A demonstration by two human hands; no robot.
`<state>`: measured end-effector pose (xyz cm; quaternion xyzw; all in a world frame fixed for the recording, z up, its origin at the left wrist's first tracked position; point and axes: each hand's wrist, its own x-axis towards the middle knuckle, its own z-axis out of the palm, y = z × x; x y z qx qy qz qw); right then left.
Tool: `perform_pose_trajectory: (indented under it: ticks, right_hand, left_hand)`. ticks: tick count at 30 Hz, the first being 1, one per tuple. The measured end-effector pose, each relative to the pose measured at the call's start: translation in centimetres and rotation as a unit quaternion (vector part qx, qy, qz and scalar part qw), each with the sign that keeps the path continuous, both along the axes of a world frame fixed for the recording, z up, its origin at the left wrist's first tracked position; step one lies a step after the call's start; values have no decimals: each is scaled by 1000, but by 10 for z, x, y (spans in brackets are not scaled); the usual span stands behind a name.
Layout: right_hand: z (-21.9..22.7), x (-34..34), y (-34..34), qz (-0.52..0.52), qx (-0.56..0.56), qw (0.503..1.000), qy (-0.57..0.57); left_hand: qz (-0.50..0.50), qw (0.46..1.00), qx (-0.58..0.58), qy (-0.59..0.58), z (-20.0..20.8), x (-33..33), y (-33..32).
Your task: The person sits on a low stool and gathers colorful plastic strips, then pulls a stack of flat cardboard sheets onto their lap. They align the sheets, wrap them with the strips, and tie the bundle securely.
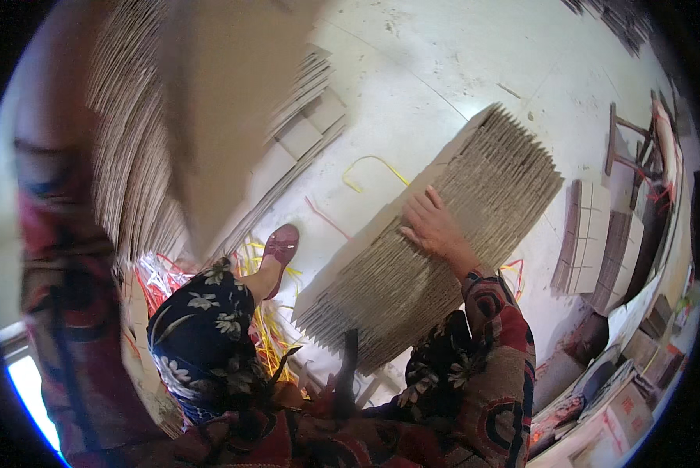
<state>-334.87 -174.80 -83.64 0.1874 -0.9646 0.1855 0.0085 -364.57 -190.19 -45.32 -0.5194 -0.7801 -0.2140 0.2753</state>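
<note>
My right hand (432,226) lies on the top edges of a long stack of folded cardboard pieces (482,187) on the right, its fingers stretched out. On the left, my left hand (65,78) is raised close to the camera and blurred; its fingers cannot be made out. Beside it a brown cardboard sheet (225,101) hangs in the air, smeared by motion, and I cannot tell whether the hand grips it. Partly hidden by that sheet is another tall stack of cardboard (127,156), packed edge-up.
Yellow and red strapping strips (268,343) are strewn near my shoe (281,243). A yellow strap (373,160) lies on the pale floor. Farther right are bundled cardboard pieces (588,234), a wooden frame (627,144) and boxes (630,409) along the side.
</note>
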Motion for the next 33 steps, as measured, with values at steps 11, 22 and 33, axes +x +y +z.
perform_pose_trajectory:
  ticks: [11, 22, 33]
  right_hand:
    - [-1, 7, 1, -12, -32, 999, 37]
    - [-3, 6, 4, -16, -43, 998, 35]
    - [-10, 5, 1, -23, -30, 999, 34]
  left_hand:
    - [-9, 915, -281, -290, -326, 130, 71]
    - [31, 898, -262, -352, -372, 162, 34]
    - [-34, 873, -289, -391, -382, 178, 24]
